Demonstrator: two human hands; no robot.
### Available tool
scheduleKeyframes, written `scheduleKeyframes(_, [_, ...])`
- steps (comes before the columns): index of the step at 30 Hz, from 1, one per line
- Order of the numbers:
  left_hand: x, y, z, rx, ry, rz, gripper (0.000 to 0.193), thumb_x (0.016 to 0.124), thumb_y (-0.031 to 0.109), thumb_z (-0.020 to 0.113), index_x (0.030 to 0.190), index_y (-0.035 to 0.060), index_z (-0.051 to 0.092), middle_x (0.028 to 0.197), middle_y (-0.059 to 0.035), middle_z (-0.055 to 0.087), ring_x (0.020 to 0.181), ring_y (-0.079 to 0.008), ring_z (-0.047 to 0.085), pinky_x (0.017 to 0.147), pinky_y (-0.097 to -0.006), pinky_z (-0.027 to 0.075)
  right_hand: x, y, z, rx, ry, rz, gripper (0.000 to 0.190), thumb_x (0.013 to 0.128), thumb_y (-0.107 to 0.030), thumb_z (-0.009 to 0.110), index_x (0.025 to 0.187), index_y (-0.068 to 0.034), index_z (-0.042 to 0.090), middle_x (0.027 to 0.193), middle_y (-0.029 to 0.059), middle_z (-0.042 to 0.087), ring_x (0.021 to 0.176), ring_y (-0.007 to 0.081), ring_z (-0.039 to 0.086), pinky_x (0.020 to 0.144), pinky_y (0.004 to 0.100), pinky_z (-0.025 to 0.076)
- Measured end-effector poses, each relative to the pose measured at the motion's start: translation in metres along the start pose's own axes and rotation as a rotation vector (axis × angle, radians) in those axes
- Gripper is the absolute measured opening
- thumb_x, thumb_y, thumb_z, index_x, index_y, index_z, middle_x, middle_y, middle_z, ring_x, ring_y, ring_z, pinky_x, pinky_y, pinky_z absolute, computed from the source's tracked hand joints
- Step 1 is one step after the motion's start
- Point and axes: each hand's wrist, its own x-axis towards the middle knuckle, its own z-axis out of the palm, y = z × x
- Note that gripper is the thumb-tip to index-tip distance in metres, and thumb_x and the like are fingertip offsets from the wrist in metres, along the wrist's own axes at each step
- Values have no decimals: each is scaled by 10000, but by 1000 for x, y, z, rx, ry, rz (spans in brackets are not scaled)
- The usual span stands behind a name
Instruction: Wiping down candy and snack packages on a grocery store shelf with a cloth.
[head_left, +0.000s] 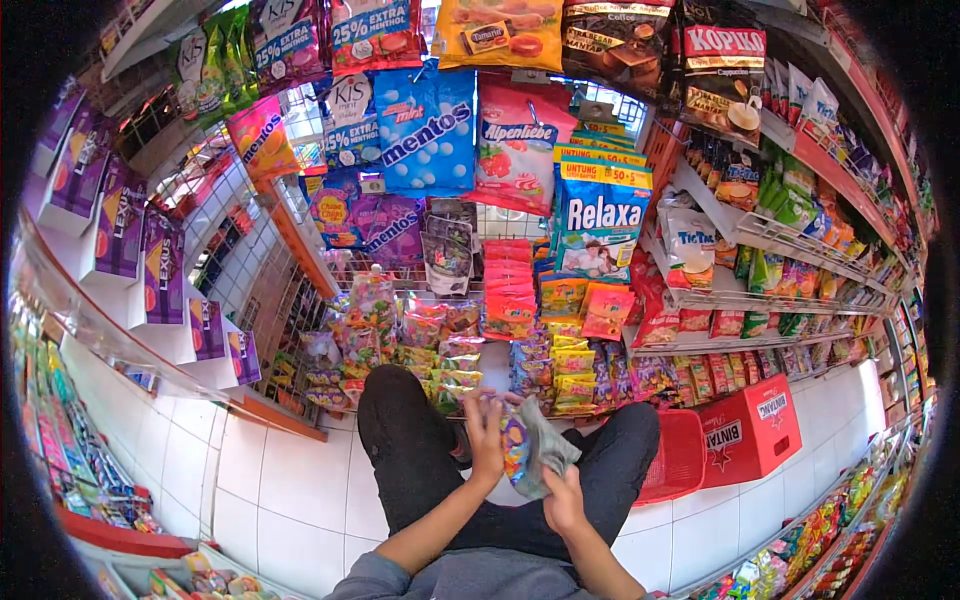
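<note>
Low over my lap, my left hand (486, 439) grips a colourful candy packet (515, 448) by its side. A crumpled grey-green cloth (546, 448) is bunched in my right hand (564, 496), pressed against the packet's right side. The cloth covers part of the packet. Just beyond my hands, rows of small candy packets (574, 371) fill the bottom shelf. A narrow bare strip of that shelf (495, 365) shows between the rows.
Bags of sweets, such as a blue Mentos bag (425, 135) and a Relaxa bag (602, 221), hang from hooks ahead. A red plastic basket (671, 457) and a red Bintang carton (750, 427) stand on the white tiles at right. Lexus biscuit boxes (161, 270) line the left shelf.
</note>
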Motion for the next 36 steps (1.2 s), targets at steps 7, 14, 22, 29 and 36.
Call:
scheduleKeyframes(7, [25,-15,-27,-318,305,-131,236,916,205,511,1091,93,399,1038,-59,463,953,-154,490,830,-288,408,2,-25,-47,84,-226,63,562,705,-68,520,1250,10,407,1167,119,530,1086,202,495,971,322,342])
scheduleKeyframes(14, [-7,-20,9,34,9,-235,367,860,211,614,1137,75,415,1064,-75,505,994,-148,485,842,-284,405,36,-6,-51,-24,-128,-6,627,701,-53,491,1311,-12,352,1175,104,515,1069,231,506,945,355,386])
scheduleKeyframes(22, [32,-7,-10,471,-653,-191,531,662,112,771,1069,19,443,964,-78,568,895,-147,562,790,-280,458,48,-21,-92,63,19,29,408,775,-39,498,1180,-19,446,1121,86,525,1045,219,504,924,343,386])
scheduleKeyframes(29, [85,-26,-1,888,-989,-212,459,715,291,736,1000,-24,561,857,-88,593,785,-153,546,725,-293,447,69,-29,-109,-96,-35,9,441,758,-50,499,1192,18,453,1128,99,548,1052,222,517,931,341,389])
scheduleKeyframes(36, [199,-161,-64,1315,-708,-182,562,685,391,722,1093,36,568,1009,-190,612,932,-324,592,800,-395,454,80,-53,-150,127,312,-74,453,759,-93,541,1188,10,441,1162,128,542,1050,247,543,907,385,433])
